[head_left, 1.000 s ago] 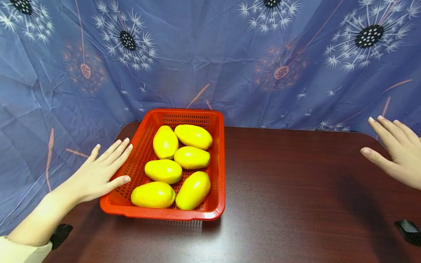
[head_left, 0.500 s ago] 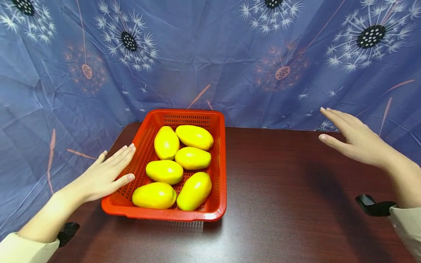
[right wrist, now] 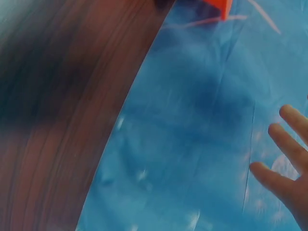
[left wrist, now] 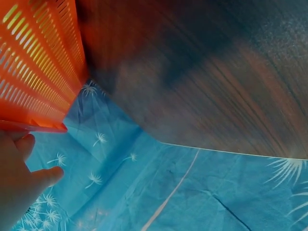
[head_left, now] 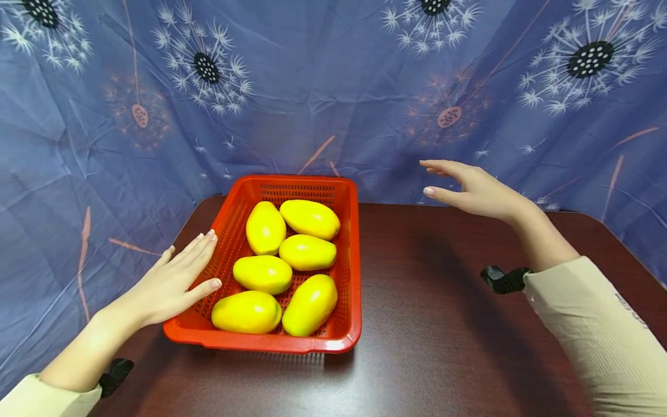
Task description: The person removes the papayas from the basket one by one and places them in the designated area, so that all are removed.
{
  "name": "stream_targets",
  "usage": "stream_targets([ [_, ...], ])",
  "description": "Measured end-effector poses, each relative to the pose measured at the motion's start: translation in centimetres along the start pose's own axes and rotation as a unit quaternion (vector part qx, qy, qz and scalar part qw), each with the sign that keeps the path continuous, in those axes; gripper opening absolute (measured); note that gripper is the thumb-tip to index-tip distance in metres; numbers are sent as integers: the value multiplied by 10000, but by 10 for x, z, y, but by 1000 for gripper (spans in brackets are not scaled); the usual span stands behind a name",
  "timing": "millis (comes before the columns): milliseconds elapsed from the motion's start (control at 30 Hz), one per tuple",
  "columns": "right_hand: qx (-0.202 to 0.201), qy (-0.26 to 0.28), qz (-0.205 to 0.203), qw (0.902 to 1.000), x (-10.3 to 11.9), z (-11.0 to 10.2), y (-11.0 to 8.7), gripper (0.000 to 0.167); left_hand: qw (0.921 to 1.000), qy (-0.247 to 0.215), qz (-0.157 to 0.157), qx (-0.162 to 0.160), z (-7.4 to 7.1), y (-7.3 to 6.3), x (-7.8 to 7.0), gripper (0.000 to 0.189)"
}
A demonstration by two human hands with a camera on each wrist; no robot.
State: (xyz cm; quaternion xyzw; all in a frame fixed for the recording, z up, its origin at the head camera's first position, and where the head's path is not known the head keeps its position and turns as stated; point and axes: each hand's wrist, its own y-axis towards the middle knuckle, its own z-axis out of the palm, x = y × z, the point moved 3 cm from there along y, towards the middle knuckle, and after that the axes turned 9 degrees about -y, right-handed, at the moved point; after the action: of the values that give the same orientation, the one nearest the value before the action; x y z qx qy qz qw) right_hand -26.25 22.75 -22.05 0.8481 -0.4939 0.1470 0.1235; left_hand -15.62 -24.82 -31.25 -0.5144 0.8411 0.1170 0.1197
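A red plastic basket (head_left: 356,260) with slotted walls holds several yellow, mango-like fruits (head_left: 307,252), lying on their sides in the head view. My left hand (head_left: 169,284) lies flat over the basket's left rim, fingers straight and thumb spread; in the left wrist view its fingers (left wrist: 43,177) show by the rim of the basket (left wrist: 38,72). Off to the right of the basket, my right hand (head_left: 471,188) hangs above the table's back part with relaxed fingers, holding nothing. The right wrist view shows those fingers (right wrist: 284,144) spread apart, with a corner of the basket (right wrist: 224,7) at the top.
The basket stands on the left half of a dark brown, glossy wooden table (head_left: 417,347). A blue cloth with dandelion prints (head_left: 333,87) hangs behind the table and along its left side. Each wrist wears a black band (head_left: 505,280).
My right hand has swept in from the right edge toward the basket, staying raised above the table. My left hand has stayed on the left rim. The basket and the fruits have not moved.
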Motion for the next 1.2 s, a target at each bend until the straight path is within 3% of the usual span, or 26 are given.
stream_targets([
  [200,290,850,-107,9959,16,13,33,54,10000,-40,-24,7,2,3,-1,78],
  [533,992,1893,-277,9765,45,37,80,56,10000,-72,0,-66,3,2,-2,76],
  [733,1279,2175,-341,9671,64,49,102,53,9999,-87,-28,-118,2,0,-1,77],
  [933,1291,2476,-269,9598,78,66,119,45,9999,-45,-45,-116,2,1,-1,77],
  [1200,1381,2388,-121,9611,95,87,140,42,9999,-80,-94,-100,2,1,0,76],
])
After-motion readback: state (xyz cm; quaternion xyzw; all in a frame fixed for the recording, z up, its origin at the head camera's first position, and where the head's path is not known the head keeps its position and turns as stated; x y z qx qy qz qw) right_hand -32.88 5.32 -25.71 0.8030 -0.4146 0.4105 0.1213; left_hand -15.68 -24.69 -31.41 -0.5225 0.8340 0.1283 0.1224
